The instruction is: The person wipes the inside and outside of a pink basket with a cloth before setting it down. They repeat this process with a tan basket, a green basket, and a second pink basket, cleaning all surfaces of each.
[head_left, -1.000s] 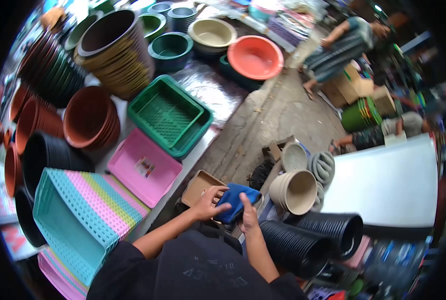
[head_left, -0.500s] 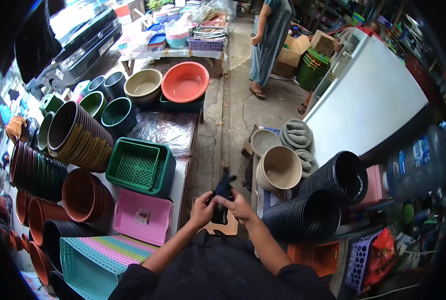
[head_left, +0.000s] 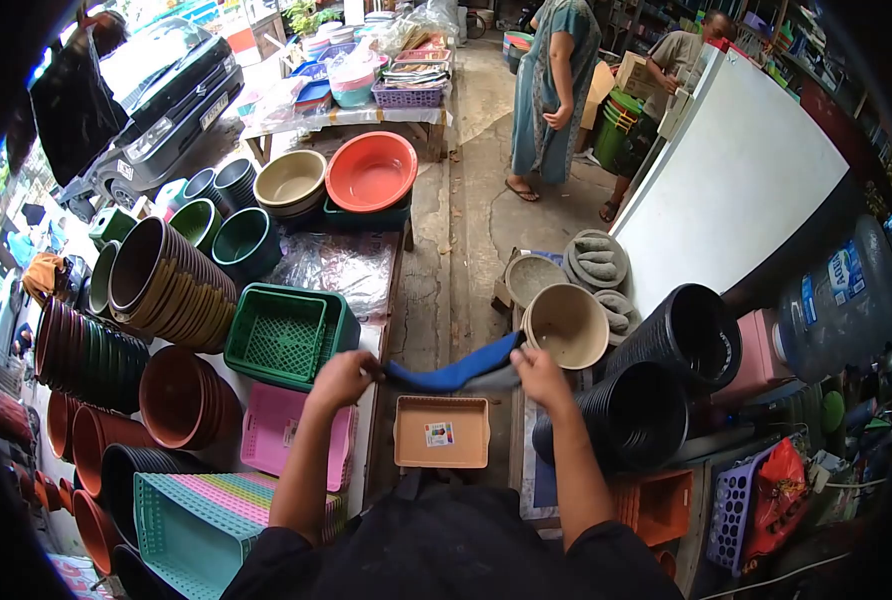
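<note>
A blue and grey cloth (head_left: 453, 375) is stretched between my two hands, sagging a little in the middle. My left hand (head_left: 346, 379) is closed on its left end, and my right hand (head_left: 541, 374) pinches its right end. Just below the cloth lies a tan rectangular tray (head_left: 441, 432) with a label inside. Green baskets (head_left: 291, 335) are left of my left hand, with a pink tray (head_left: 301, 435) below them. Beige tubs (head_left: 566, 326) stand right beside my right hand.
Stacked brown pots (head_left: 188, 397) and teal baskets (head_left: 191, 515) fill the left side. Black pots (head_left: 636, 415), a white panel (head_left: 736, 180) and a water bottle (head_left: 836, 310) are at the right. Two people stand beyond, near the walkway (head_left: 466, 220).
My hands have moved apart, and the bunched dark item between them is now spread out as a blue and grey strip. The tan tray is more exposed. The person in the long dress has shifted right.
</note>
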{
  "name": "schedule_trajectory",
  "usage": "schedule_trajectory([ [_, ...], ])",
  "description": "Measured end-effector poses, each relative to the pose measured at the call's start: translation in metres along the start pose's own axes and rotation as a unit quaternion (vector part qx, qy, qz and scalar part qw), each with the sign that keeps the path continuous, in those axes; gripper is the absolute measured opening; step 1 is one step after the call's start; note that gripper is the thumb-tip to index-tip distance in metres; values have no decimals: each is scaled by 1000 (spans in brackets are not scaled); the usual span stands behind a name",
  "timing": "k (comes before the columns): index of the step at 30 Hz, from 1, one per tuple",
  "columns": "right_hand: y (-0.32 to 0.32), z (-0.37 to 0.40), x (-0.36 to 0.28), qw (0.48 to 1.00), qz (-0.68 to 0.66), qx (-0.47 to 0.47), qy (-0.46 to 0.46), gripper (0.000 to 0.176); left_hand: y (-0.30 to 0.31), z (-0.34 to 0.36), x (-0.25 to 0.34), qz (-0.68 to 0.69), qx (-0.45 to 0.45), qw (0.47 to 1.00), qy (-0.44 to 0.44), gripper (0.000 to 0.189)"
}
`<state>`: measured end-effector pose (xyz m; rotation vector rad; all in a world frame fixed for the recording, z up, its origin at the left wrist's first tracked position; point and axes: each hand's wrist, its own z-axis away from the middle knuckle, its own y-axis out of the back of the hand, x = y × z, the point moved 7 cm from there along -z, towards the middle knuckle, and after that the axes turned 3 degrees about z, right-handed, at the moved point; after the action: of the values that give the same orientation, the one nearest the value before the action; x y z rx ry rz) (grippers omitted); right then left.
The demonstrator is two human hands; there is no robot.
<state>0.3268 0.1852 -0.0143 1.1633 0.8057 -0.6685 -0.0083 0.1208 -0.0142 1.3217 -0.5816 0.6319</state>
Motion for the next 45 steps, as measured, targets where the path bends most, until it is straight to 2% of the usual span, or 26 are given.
schedule_trajectory([
  [3, 20, 14, -78, 994, 28, 81, 63, 35, 24, 8, 26, -105, 69, 992, -18, 32],
  [4, 35, 33, -116, 941, 9, 277, 192, 33, 29, 11, 47, -71, 98, 991, -52, 38],
  [5, 45, 62, -137, 833, -9, 457, 312, 31, 31, 12, 61, -36, 128, 987, -87, 44],
  [7, -16, 70, -90, 773, 34, 366, 517, 30, 14, 9, 57, -5, 115, 987, -108, 47],
  [8, -83, 18, -24, 885, 197, 132, 400, 30, 6, 5, 57, 2, 90, 992, -87, 48],
  [9, -144, 4, 55, 906, 337, -116, 229, 33, -7, 9, 56, 8, 54, 997, -61, 48],
  [10, -143, 13, 87, 943, 281, -174, 32, 33, -28, 10, 44, -21, 45, 995, -82, 50],
  [12, -148, 27, 106, 945, 248, 66, 203, 28, -55, 5, 30, -37, 10, 996, -84, 54],
  [13, -150, 31, 103, 945, 249, 61, 201, 28, -73, 13, 27, -22, -34, 998, -55, 56],
  [15, -174, 30, 117, 966, 231, -114, 20, 28, -112, 15, 18, 21, -112, 991, -63, 65],
  [17, -177, 38, 92, 969, 213, -107, 70, 25, -148, 17, 3, 23, -113, 988, -106, 76],
  [19, -159, 53, 40, 955, 248, -128, 96, 21, -154, 24, 15, 77, -129, 982, -117, 68],
  [20, -154, 54, 34, 956, 239, -62, 158, 18, -153, 23, 14, 79, -128, 982, -117, 68],
  [21, -152, 50, 36, 956, 240, -62, 158, 18, -152, 22, 12, 127, -134, 978, -101, 60],
  [23, -146, 45, 26, 965, 154, -125, 169, 20, -147, 18, 8, 174, -142, 971, -84, 52],
  [26, -115, 46, -15, 963, 125, -130, 199, 24, -134, 15, 9, 78, -86, 971, -210, 31],
  [30, -70, 34, -55, 945, 153, -81, 276, 29, -102, 9, 5, 55, -53, 977, -201, 28],
  [31, -60, 29, -62, 940, 139, -76, 303, 31, -90, 7, 3, -8, -48, 977, -206, 23],
  [33, -29, 22, -81, 949, 113, -22, 293, 30, -62, 4, -13, 122, -30, 982, -138, 23],
  [35, 0, 17, -97, 955, 89, 32, 282, 29, -40, -3, -21, 332, -14, 941, -64, 18],
  [37, 25, 7, -99, 975, 43, 90, 197, 23, -5, -6, -9, 317, 59, 943, -84, 18],
  [39, 22, -5, -94, 981, 25, 89, 170, 17, 7, -15, 4, 422, 91, 899, -69, 26],
  [41, 15, -13, -86, 969, -124, 147, 156, 14, 6, -20, 23, 426, 91, 898, -62, 31],
  [42, 4, -16, -83, 976, -160, 79, 127, 16, -5, -27, 20, 479, 81, 873, -54, 30],
  [43, 0, -13, -89, 975, -160, 80, 130, 16, -13, -33, 21, 529, 69, 845, -46, 29],
  [45, -26, -3, -106, 967, -211, -47, 137, 22, -19, -29, 42, 548, 56, 834, -44, 27],
])
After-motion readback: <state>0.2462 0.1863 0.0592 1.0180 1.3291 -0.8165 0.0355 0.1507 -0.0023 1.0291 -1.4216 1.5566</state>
